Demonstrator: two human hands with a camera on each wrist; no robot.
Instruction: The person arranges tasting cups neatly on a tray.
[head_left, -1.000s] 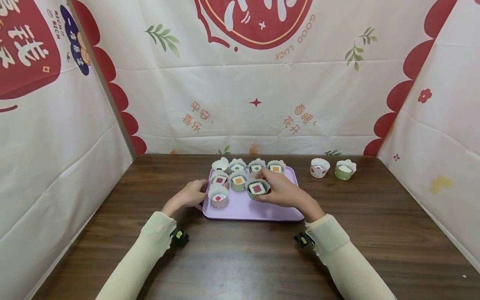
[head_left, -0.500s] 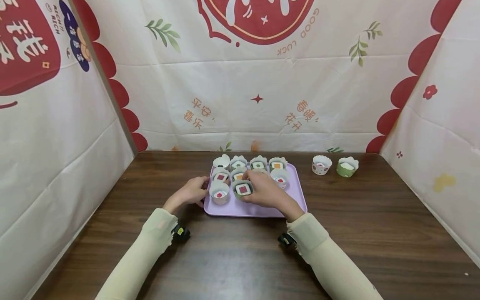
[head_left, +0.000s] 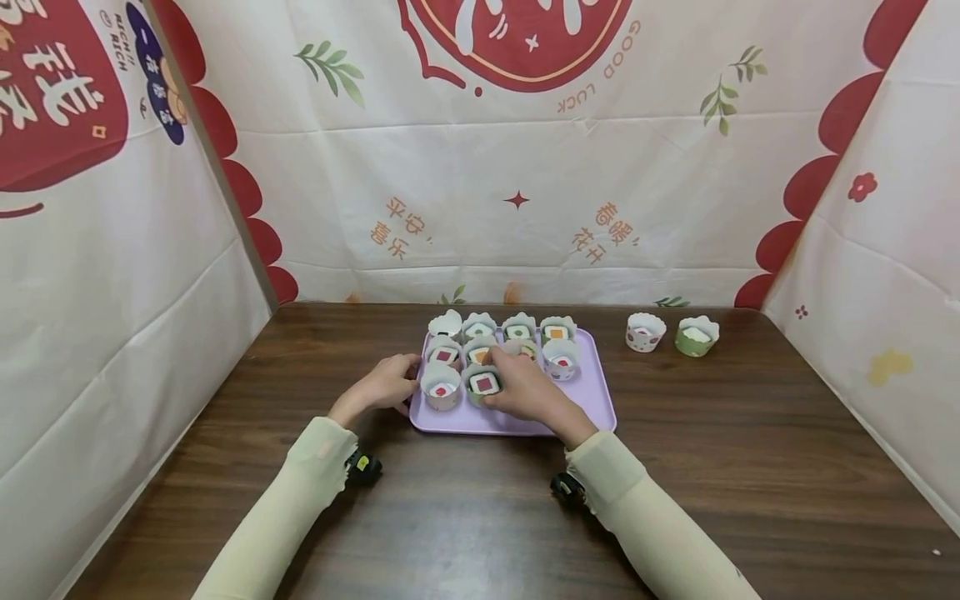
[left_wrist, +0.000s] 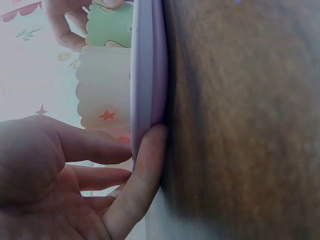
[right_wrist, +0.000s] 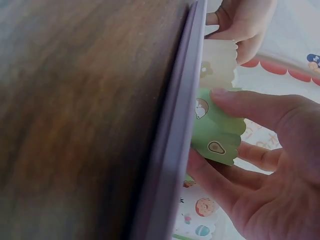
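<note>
A lilac tray (head_left: 597,392) bears several paper baking cups, each with a small white item in it. My left hand (head_left: 384,385) grips the tray's left rim, with fingers on both sides of the edge in the left wrist view. My right hand (head_left: 528,390) holds a green baking cup (right_wrist: 217,127) between thumb and fingers. Inside that cup lies a white piece with a dark red square centre, like a sushi roll. The cup stands at the tray's front, right of a pale pink cup (head_left: 441,392). My right hand partly hides the cups behind it.
Back and middle rows of cups fill the tray's rear, including a green cup with an orange-centred piece (head_left: 557,331) and a dotted cup (head_left: 561,362). On the wooden table (head_left: 465,517), a white spotted cup (head_left: 645,333) and a green cup (head_left: 697,337) stand right of the tray.
My right hand has moved left and slightly down with the green cup, bringing it beside the pale pink cup. The dotted cup on the tray has come into view. My left hand stays at the rim.
</note>
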